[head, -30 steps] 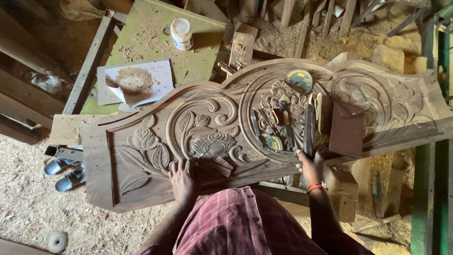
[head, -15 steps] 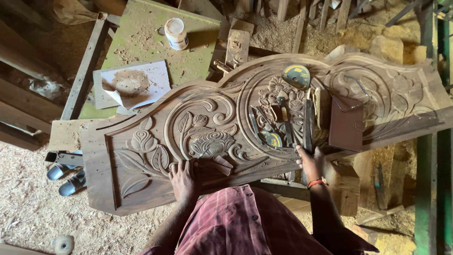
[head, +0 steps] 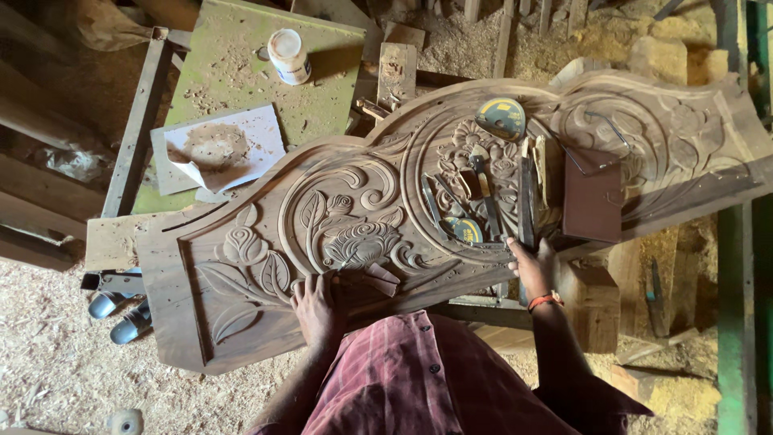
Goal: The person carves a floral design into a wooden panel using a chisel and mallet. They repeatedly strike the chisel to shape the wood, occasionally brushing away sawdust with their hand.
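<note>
**Sanding the carved rose panel by hand**

Left hand (head: 316,304) flat on the near edge of the carved wooden panel (head: 241,322), fingers together and pressed onto a folded scrap of sandpaper (head: 377,278), just below the carved rose (head: 362,242). Right hand (head: 530,266) further right on the same near edge, fingers curled around the handles of the chisels (head: 483,193) lying across the middle of the carving; whether gripping one or only resting there, cannot tell. Panel laid across the bench, stretching from near left to far right, with a tape measure (head: 501,118) and a dark brown block (head: 592,197) resting on it further right.

To do this well: keep the paper folded tight for a firm edge in the grooves. Follow the curve of each petal, not across it. Light pressure near raised ridges, to spare crisp detail. Steady the panel with the free hand. Clear dust often, probably.
</note>
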